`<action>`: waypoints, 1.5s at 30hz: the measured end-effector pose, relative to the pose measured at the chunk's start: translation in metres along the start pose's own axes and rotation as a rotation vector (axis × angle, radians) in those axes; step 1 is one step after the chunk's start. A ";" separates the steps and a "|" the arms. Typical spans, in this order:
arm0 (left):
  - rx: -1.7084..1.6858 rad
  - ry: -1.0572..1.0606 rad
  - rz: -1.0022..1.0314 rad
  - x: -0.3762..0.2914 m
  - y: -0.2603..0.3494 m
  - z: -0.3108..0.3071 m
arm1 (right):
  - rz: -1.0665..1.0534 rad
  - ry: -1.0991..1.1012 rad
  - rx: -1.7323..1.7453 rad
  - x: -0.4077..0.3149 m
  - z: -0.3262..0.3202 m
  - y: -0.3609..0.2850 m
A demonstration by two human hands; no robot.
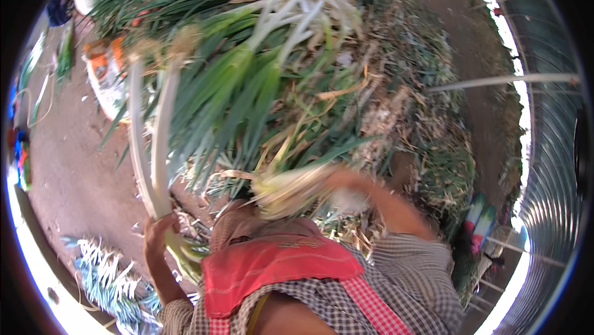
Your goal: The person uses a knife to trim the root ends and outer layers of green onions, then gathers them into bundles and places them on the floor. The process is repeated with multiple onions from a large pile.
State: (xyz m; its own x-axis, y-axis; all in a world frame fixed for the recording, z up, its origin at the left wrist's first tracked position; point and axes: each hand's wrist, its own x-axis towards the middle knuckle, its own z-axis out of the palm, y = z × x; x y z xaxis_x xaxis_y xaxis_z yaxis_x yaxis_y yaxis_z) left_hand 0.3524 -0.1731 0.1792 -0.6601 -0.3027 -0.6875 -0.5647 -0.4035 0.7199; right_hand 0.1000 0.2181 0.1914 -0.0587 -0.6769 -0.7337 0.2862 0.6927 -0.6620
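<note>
My left hand (160,226) is closed around the shanks of a few long white leeks (160,168), held upright with their shaggy roots pointing away from me. At the right, my right hand (345,182) is blurred by motion at the end of a blurred bunch of pale yellow-green stalks or peeled leaves (292,191) in front of my lap; its fingers cannot be made out. Beyond both hands lies a heap of leeks (232,84), green leaves towards me and white shanks away.
Leaf and root scraps (394,103) are piled to the right. A white and orange sack (104,80) lies at the left on the bare-earth floor (83,158). More leeks (109,279) lie in a row at the lower left. A pole (506,82) crosses at the right.
</note>
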 end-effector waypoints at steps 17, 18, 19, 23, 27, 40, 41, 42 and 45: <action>1.038 0.231 0.844 -0.011 -0.038 0.151 | -0.979 0.170 0.896 0.062 0.057 -0.089; 0.994 0.312 0.889 -0.016 -0.050 0.155 | -0.998 0.389 0.862 0.064 0.059 -0.088; 0.940 0.385 0.937 -0.022 -0.061 0.157 | -0.980 0.289 0.974 0.046 0.081 -0.100; 0.765 0.561 1.019 -0.070 -0.078 0.161 | -1.204 0.122 0.581 0.001 0.145 -0.123; 0.297 0.587 1.295 -0.139 -0.074 0.164 | -1.238 -0.056 0.299 -0.015 0.219 -0.125; 0.511 0.934 1.032 -0.233 -0.269 -0.042 | -1.136 -0.485 -0.737 0.062 0.389 -0.074; 0.538 0.972 1.016 -0.254 -0.287 -0.072 | -1.221 -0.511 -0.684 0.094 0.397 -0.061; 0.565 1.038 1.034 -0.274 -0.292 -0.103 | -1.117 -0.488 -0.653 0.091 0.416 -0.071; 0.704 1.224 0.904 -0.342 -0.316 -0.180 | -0.794 -0.490 -0.520 0.099 0.461 -0.087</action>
State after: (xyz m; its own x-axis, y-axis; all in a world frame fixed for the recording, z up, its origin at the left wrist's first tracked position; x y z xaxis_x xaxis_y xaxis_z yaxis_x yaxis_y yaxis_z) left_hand 0.8454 -0.0972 0.1697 -0.3172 -0.7911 0.5229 -0.5654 0.6005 0.5655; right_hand 0.5107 -0.0237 0.2472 0.3747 -0.9271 0.0013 -0.1149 -0.0479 -0.9922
